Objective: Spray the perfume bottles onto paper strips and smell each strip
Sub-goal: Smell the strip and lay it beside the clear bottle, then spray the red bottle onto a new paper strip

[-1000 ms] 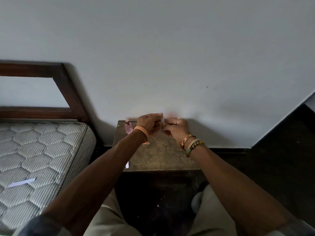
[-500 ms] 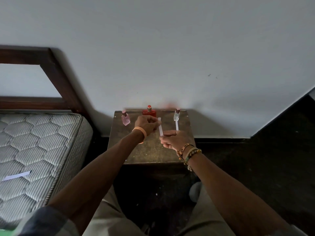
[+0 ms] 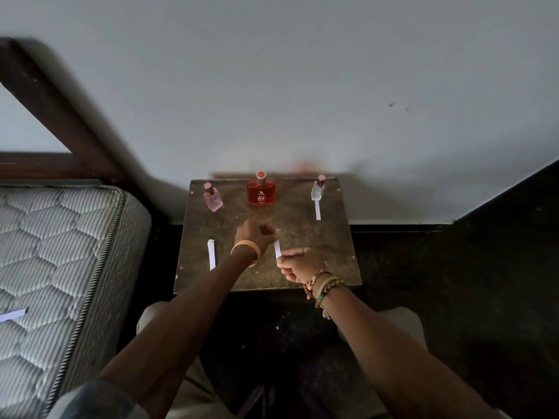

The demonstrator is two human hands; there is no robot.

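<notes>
Head view is showing both hands, left hand (image 3: 257, 234) and right hand (image 3: 298, 264), pinching the middle strip (image 3: 277, 248) at frame centre; three bottles (image 3: 261, 191) are standing untouched, spraying seemingly pending.

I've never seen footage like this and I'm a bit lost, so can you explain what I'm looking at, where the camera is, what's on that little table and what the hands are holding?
There is no machine here. The one picture comes from a camera worn on a person's head, looking down at their own arms. On the small brown table by the wall stand three perfume bottles: a pink glass one, a red one and a clear one. One white paper strip lies in front of the clear bottle, another lies at the near left. The left hand and right hand hold a third white strip between them, one at each end. A quilted mattress sits to the left.
</notes>
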